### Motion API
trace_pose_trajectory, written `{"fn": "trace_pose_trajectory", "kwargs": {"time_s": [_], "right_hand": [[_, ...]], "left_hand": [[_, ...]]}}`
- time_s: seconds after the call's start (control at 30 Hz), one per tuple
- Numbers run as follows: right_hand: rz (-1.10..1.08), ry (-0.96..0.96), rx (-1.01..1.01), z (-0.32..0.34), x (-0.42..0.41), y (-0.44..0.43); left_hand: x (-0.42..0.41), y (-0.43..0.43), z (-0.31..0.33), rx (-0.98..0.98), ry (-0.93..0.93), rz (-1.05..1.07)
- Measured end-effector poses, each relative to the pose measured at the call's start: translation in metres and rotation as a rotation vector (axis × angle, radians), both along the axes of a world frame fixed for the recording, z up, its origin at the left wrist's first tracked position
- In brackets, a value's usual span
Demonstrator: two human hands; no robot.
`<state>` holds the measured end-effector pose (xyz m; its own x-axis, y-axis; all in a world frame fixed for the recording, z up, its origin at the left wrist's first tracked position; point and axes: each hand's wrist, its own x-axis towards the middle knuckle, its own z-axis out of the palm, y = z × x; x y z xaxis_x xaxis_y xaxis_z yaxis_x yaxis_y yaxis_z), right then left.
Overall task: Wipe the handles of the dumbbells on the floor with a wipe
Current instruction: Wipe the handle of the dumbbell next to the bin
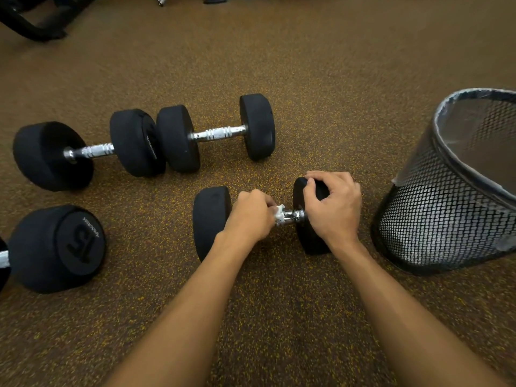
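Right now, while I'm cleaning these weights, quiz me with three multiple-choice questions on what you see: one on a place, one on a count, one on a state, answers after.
1. Where does the mesh bin stand?
A. Right of the dumbbell being wiped
B. Between the two far dumbbells
C. Left of the weight marked 15

2. How many dumbbells are in view?
A. Two
B. Four
C. Six

3. What is the left hand doing?
A. Lying flat on the floor
B. Gripping the white wipe round the chrome handle
C. Lifting the bin

Answers:
1. A, the bin stands just past the head that the right hand grips.
2. B, two lie farther off, one at the left edge, one under the hands.
3. B, its fingers curl round the wipe on the handle.
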<state>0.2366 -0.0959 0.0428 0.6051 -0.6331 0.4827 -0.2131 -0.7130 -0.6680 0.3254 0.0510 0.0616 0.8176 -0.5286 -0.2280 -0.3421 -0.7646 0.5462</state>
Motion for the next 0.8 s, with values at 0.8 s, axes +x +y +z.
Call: {"fn": "trace_pose_trajectory", "kwargs": {"time_s": [0.8], "right_hand": [[-0.001, -0.021, 0.01, 0.001, 0.001, 0.0]], "left_hand": [[-0.032, 0.01, -0.065, -0.475, -0.206, 0.183]]}}
